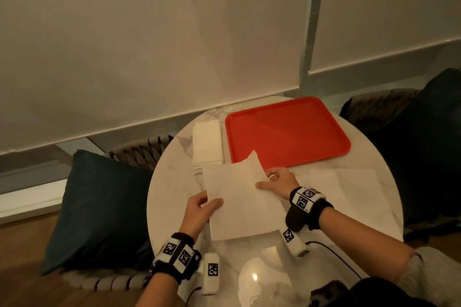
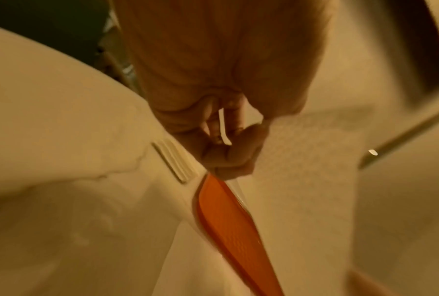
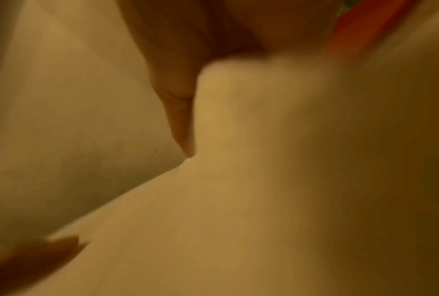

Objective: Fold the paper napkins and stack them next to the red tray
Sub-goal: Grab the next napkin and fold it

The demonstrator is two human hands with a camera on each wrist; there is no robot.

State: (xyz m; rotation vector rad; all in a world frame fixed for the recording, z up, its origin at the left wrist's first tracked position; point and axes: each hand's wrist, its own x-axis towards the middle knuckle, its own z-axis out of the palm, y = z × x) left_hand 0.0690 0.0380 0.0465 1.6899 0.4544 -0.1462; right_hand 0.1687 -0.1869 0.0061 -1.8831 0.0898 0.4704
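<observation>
The open napkin [image 1: 239,197] you hold hangs just above the round table [image 1: 174,207], its far corner reaching over the near rim of the red tray [image 1: 287,132]. To fold it well, bring the far edge squarely onto the near edge, match the corners before you press, then run a crease flat against the table; thin paper will likely skew or tear if you pull unevenly.

Your left hand [image 1: 199,209] pinches the napkin's left edge, thumb on top and fingers curled beneath. Your right hand [image 1: 278,182] grips the right edge near the far corner, thumb lying along the sheet, fingers bent under it. Neither hand is free.

The stack of folded napkins [image 1: 207,144] lies just left of the tray. More unfolded sheets [image 1: 349,182] rest on the table to your right.
</observation>
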